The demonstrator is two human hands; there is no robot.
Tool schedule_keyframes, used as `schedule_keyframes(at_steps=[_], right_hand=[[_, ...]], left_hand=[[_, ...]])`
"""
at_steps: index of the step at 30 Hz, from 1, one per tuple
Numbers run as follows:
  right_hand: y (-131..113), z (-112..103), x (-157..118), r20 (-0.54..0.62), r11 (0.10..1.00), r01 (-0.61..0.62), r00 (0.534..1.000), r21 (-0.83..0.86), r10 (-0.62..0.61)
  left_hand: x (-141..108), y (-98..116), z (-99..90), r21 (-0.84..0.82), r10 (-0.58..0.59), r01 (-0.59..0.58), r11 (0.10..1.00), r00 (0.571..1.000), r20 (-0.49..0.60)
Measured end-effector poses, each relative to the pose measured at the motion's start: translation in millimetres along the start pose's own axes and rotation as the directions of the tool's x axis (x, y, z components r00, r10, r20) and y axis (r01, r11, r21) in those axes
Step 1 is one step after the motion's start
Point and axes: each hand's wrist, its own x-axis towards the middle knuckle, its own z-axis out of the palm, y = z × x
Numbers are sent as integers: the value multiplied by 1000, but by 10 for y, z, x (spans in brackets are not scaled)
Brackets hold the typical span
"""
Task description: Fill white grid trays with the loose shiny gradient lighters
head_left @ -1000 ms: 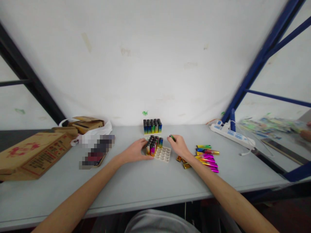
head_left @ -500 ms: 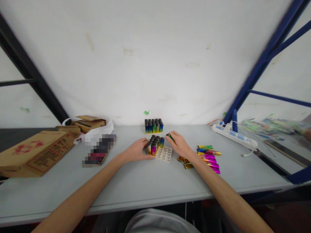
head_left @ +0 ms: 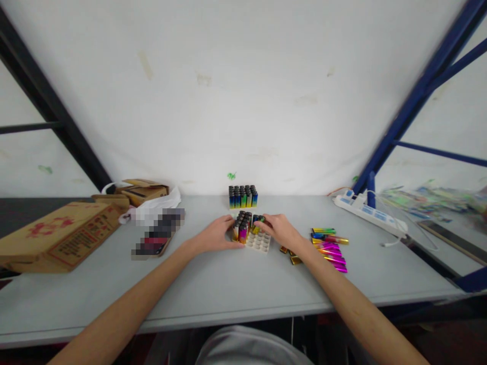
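Note:
A pale tray with round pockets [head_left: 259,243] lies in the middle of the table, its left part filled with upright dark-topped cylinders [head_left: 242,233]. My left hand [head_left: 220,234] is curved round the left side of this tray, thumb along the near edge and fingers at the far corner. Over the tray's back right part, my right hand [head_left: 279,227] pinches a green and yellow cylinder [head_left: 257,225], tilted. Behind stands a full block of upright cylinders [head_left: 242,197]. Loose shiny cylinders, magenta [head_left: 334,256] and gold [head_left: 295,259], lie right of the tray, partly under my right forearm.
At the left are a cardboard box [head_left: 57,235], a smaller open box [head_left: 142,191], a white plastic bag [head_left: 167,202] and a phone-like object [head_left: 158,238], partly pixelated. A power strip [head_left: 369,215] with cables and another dark flat device [head_left: 454,241] are at the right.
My right hand has moved left and slightly down with its cylinder, from beside the tray to over its pockets. My left hand has kept its place at the tray.

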Motion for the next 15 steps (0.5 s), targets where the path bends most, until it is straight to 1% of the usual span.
schedule_keyframes(at_steps=[3, 7, 12, 15], right_hand=[[-20, 45, 1, 7, 998, 34, 999, -48, -34], [-48, 77, -11, 6, 994, 31, 1000, -110, -30], [-115, 38, 16, 59, 963, -3, 998, -269, 20], [-174, 12, 45, 87, 939, -29, 994, -344, 62]], left_hand=[[-5, 8, -4, -14, -10, 10, 1000, 1000, -12], [-8, 10, 0, -9, -25, 25, 1000, 1000, -15], [-1, 29, -8, 30, -22, 22, 999, 1000, 2], [5, 32, -11, 26, -26, 26, 999, 1000, 11]])
